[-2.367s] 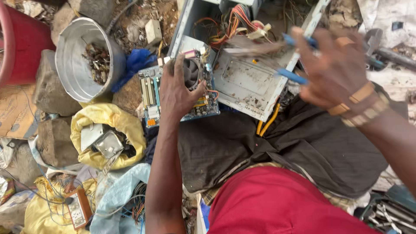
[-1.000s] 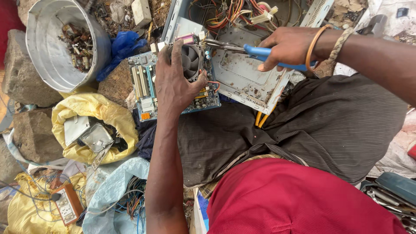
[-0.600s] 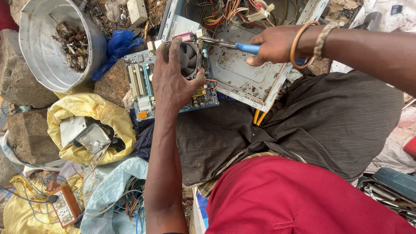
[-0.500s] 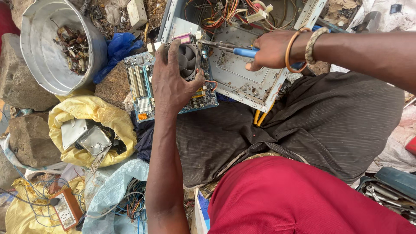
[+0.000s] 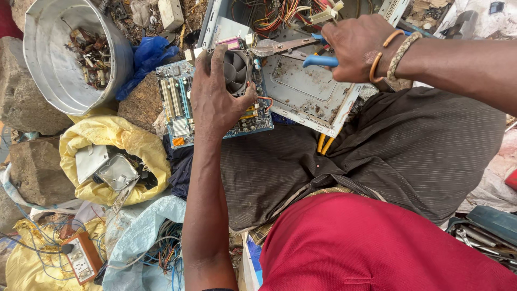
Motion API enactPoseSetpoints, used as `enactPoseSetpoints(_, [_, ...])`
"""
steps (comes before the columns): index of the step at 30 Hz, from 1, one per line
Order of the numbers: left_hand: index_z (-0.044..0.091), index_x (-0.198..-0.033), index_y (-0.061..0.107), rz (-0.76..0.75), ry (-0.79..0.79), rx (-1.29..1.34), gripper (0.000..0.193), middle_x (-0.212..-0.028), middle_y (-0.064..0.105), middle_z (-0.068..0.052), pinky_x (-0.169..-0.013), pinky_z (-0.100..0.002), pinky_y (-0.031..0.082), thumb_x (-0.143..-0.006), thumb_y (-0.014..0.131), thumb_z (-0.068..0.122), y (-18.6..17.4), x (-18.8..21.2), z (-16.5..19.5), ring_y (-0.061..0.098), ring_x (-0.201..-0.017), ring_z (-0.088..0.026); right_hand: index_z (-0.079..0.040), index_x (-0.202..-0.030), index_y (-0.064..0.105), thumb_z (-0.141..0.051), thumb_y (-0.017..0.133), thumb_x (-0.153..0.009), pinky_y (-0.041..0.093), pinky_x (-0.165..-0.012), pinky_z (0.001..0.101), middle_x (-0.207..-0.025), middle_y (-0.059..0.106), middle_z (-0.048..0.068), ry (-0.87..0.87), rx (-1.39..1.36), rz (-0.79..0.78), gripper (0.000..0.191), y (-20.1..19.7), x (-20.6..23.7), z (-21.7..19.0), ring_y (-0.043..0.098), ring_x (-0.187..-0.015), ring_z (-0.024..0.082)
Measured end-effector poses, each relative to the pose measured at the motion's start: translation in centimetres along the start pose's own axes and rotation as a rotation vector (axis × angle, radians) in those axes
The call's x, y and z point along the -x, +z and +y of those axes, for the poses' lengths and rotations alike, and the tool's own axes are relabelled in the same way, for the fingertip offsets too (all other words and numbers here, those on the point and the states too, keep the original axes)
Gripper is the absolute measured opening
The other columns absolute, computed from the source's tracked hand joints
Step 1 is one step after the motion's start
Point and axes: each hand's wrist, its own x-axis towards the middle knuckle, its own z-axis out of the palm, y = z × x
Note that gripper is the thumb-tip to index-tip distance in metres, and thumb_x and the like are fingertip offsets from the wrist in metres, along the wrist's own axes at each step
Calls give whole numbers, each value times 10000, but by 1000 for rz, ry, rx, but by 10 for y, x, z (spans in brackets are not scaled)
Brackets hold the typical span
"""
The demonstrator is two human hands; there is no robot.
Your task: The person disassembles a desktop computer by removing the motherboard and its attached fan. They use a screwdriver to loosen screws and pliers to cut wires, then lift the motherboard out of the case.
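Note:
A blue computer motherboard (image 5: 177,110) rests on my lap and a stone. My left hand (image 5: 218,97) grips the black cooling fan (image 5: 237,67) mounted on the board. My right hand (image 5: 358,48) holds blue-handled pliers (image 5: 293,49), whose metal jaws reach toward the fan's upper right edge. Behind the board lies an open grey computer case (image 5: 307,94) with bundles of coloured wires (image 5: 280,11) inside.
A metal bucket (image 5: 51,64) with small scrap parts stands at upper left, beside stones (image 5: 27,108). A yellow bag (image 5: 113,156) holds metal pieces. A pale blue bag of wires (image 5: 156,242) and an orange socket box (image 5: 81,258) lie lower left. Tools (image 5: 484,231) sit at right.
My right hand has brought the pliers from the right down to the fan's edge. My left hand has kept its grip on the fan. The view has drifted slightly.

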Motion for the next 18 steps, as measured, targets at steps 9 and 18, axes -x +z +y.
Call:
enactPoseSetpoints(9, [171,-1555,402,33,10,-19,954,-1482,399,-340,-1049,-556,507,-765,871,426,7,2,-3,509,-1320,-511,-132,-1114,657,-519,492,-1044,460,-559,394,-707,559,65,149,-190,-352,427,5,-16,-4,486,-578,182])
enactPoseSetpoints(18, [207,-1552,383,36,10,31,941,-1494,396,-313,-1031,-560,533,-770,859,424,14,3,-11,521,-1320,-489,-102,-1005,690,-526,544,-1012,529,-634,415,-652,592,75,128,-298,-234,449,15,-7,-15,584,-580,205])
